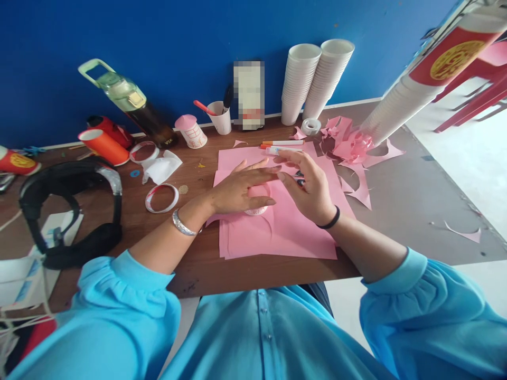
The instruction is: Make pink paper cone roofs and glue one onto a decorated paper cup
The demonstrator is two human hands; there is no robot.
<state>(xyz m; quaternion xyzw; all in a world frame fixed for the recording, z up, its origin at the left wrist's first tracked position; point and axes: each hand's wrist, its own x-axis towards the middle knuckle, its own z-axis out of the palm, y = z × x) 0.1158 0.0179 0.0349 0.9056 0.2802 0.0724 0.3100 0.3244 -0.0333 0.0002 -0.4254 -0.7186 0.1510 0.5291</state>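
Brown table (198, 277) stood against blue wall (178, 42). Counted: two white cup stacks (300, 84) by wall, one green-lidded bottle (144, 116). Pink-topped cup (256, 211) sat on pink sheets (301, 232), beneath left hand (237, 189); it and right hand (311, 187) grasped nothing visible.

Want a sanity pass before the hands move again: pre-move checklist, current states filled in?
1. Left hand free: ok, open, nothing gripped.
2. Right hand free: ok, fingers loosely curved, no grip visible.
3. Hands apart: cannot tell; fingertips look very close, contact unclear.
4. Pink-topped patterned cup fully visible: not ok, left hand partly covers it.
5. Pink paper sheets squared up: not ok, edges are offset.
6. Clear tape roll out from under the hands: ok, beyond them, near the white cup stacks.
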